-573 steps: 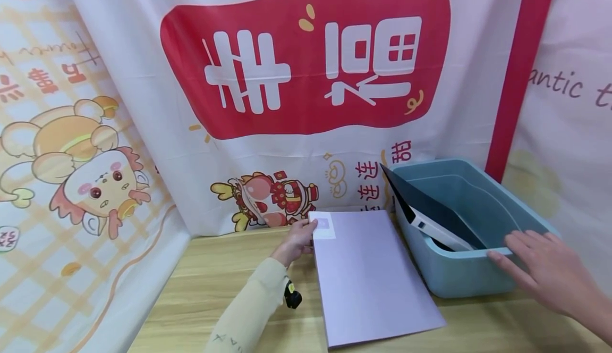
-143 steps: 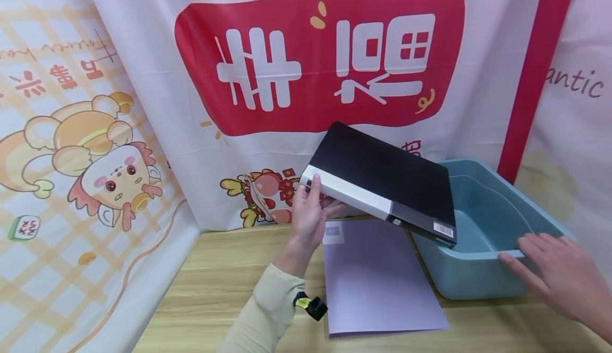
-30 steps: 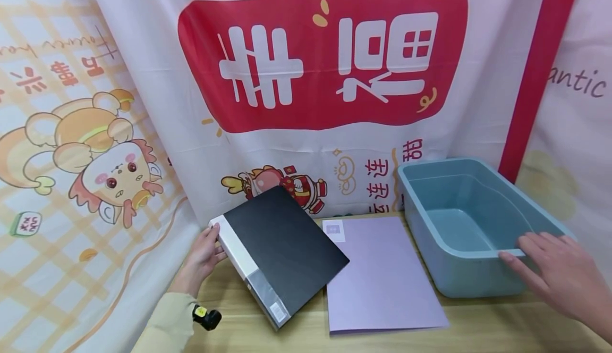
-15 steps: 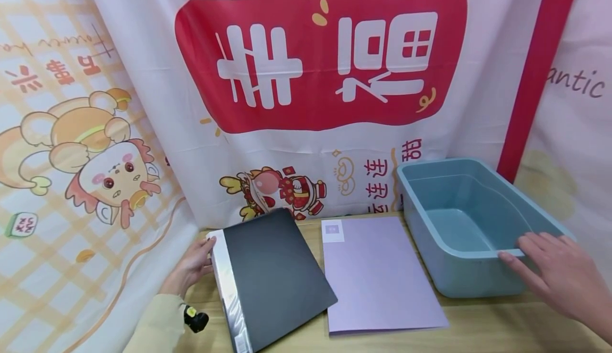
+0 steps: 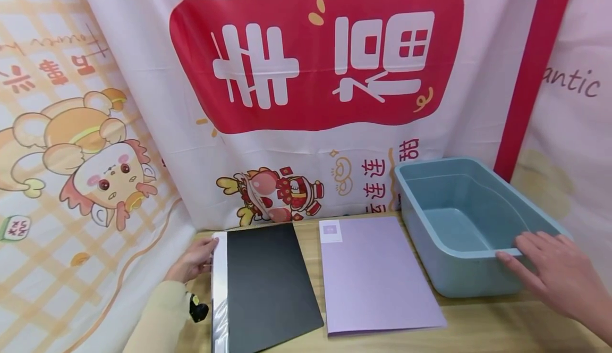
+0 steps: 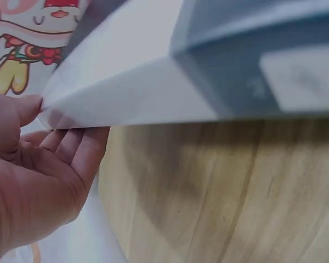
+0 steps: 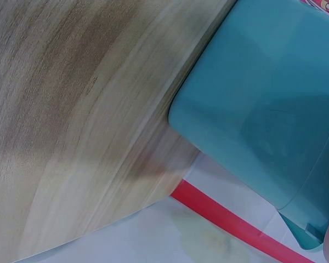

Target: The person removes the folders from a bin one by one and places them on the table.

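Note:
My left hand (image 5: 193, 260) pinches the upper left corner of a black binder (image 5: 270, 284) with a white spine, thumb above and fingers underneath. In the left wrist view, the spine (image 6: 126, 90) stands partly above the wood beside the hand. To the right of it, a light purple folder (image 5: 377, 278) with a white label at its top left corner lies flat on the table. My right hand (image 5: 550, 270) grips the near rim of a blue plastic bin (image 5: 478, 276), whose visible inside holds nothing. The right wrist view shows the bin's side and only a sliver of the hand.
The wood-grain table (image 5: 311, 339) runs up to a printed white cloth (image 5: 268, 183) hanging behind it. Another patterned cloth (image 5: 86, 268) drapes along the left side. A narrow strip of wood separates the binder from the purple folder.
The black binder, earlier lifted out of the bin, has been lowered onto the table left of the purple folder and turned straighter. The right hand has stayed at the bin's rim.

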`<state>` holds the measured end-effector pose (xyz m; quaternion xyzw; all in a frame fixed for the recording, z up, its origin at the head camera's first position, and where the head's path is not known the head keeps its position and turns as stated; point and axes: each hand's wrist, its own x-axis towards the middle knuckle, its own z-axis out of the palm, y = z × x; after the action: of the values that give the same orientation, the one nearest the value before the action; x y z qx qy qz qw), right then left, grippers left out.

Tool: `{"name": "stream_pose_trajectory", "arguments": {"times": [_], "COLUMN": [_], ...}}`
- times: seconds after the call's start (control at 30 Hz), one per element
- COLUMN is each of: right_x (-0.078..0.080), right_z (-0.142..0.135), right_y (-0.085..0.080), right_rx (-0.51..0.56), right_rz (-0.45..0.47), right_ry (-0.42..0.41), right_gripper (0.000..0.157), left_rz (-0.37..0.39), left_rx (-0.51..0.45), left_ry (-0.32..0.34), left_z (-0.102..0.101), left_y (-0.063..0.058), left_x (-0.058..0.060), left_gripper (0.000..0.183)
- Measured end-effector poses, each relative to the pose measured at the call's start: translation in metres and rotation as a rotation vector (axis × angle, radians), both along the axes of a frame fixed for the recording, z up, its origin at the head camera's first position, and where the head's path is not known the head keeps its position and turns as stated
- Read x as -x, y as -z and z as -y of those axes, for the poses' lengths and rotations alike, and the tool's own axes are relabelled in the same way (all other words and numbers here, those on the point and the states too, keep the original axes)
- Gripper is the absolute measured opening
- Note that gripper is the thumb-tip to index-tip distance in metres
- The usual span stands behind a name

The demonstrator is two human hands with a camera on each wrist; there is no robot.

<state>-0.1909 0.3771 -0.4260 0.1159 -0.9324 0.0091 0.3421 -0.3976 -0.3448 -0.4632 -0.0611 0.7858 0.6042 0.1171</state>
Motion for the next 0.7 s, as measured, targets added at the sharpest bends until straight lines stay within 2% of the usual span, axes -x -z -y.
{"name": "stream_pose_trajectory", "arguments": {"times": [0.13, 0.23, 0.4, 0.57, 0.63, 0.7], "right_x": [0.000, 0.001, 0.004, 0.003, 0.002, 0.002], "right_z": [0.000, 0.001, 0.003, 0.001, 0.000, 0.000], "right_y": [0.000, -0.001, -0.004, -0.010, -0.014, -0.018], "right_rx": [0.003, 0.007, 0.008, -0.008, -0.017, -0.020], "right_rz": [-0.002, -0.014, -0.004, 0.065, 0.113, 0.172], "right_ry": [-0.005, -0.014, -0.027, -0.053, -0.055, -0.043], "right_gripper": [0.037, 0.037, 0.033, 0.025, 0.020, 0.019], "left_rz": [-0.025, -0.043, -0.064, -0.083, -0.111, -0.132], "left_rx": [0.086, 0.147, 0.207, 0.239, 0.277, 0.296], "left_ry": [-0.004, -0.034, -0.033, -0.001, 0.009, 0.001], "left_z": [-0.003, -0.006, -0.011, -0.018, -0.020, -0.022], "left_y": [0.008, 0.012, 0.017, 0.020, 0.019, 0.017], "left_x": [0.001, 0.003, 0.006, 0.009, 0.007, 0.004], "left_gripper": [0.032, 0.030, 0.032, 0.037, 0.035, 0.043]}}
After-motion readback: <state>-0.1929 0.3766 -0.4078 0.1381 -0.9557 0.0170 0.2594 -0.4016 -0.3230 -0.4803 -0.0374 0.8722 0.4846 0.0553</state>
